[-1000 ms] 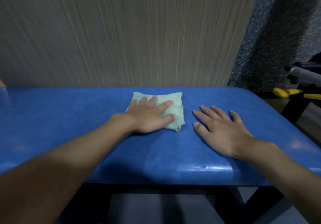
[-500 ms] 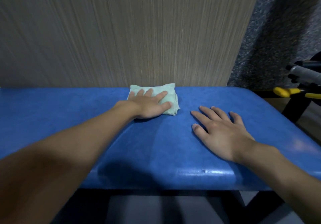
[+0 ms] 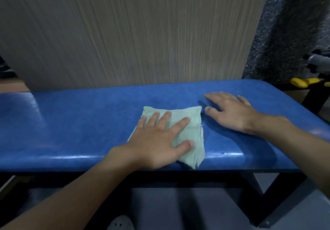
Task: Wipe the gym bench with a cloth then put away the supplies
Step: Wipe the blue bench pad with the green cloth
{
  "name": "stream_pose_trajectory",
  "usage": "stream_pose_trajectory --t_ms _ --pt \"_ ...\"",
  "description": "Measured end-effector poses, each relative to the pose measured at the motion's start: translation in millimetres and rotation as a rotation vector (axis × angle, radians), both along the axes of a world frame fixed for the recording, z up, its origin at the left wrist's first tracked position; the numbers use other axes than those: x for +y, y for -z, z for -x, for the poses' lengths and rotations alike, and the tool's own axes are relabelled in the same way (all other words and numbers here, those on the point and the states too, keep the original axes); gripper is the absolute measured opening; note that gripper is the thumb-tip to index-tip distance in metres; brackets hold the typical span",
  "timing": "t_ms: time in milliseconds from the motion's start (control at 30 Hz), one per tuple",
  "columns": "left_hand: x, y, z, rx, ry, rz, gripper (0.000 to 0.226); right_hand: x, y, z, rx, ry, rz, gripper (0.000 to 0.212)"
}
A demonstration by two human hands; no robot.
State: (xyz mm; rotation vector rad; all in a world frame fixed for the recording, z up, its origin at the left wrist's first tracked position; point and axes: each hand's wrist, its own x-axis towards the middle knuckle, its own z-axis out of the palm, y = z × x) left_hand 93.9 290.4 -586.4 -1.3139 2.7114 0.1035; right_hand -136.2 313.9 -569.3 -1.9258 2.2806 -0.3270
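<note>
A blue padded gym bench (image 3: 80, 122) runs across the view in front of a wood-grain wall. A folded pale green cloth (image 3: 192, 121) lies on the bench near its front edge, one corner hanging slightly over. My left hand (image 3: 157, 140) presses flat on the cloth with straight, spread fingers. My right hand (image 3: 230, 112) rests flat on the bare bench surface just right of the cloth, fingers straight.
The bench stands on a black metal frame (image 3: 278, 194). At the right are yellow-handled gym equipment (image 3: 303, 82) and a grey bar end (image 3: 319, 62). A light shoe (image 3: 121, 223) shows on the grey floor below.
My left hand has drawn the cloth from the bench's back edge toward the front edge. The view has shifted; my right hand stays flat on the bench.
</note>
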Motion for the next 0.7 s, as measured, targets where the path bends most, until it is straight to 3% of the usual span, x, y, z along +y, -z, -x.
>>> stream_pose_trajectory --t_ms 133,433,700 --pt "-52 -2 17 0.011 -0.039 -0.03 0.065 -1 20 -5 0.105 -0.027 -0.109 0.06" --pt "-191 -8 66 0.052 -0.126 -0.03 0.067 5 19 -5 0.124 -0.029 -0.1 0.061" --pt "-160 0 50 0.037 -0.08 0.04 0.076 6 19 -8 0.097 -0.007 -0.084 0.059"
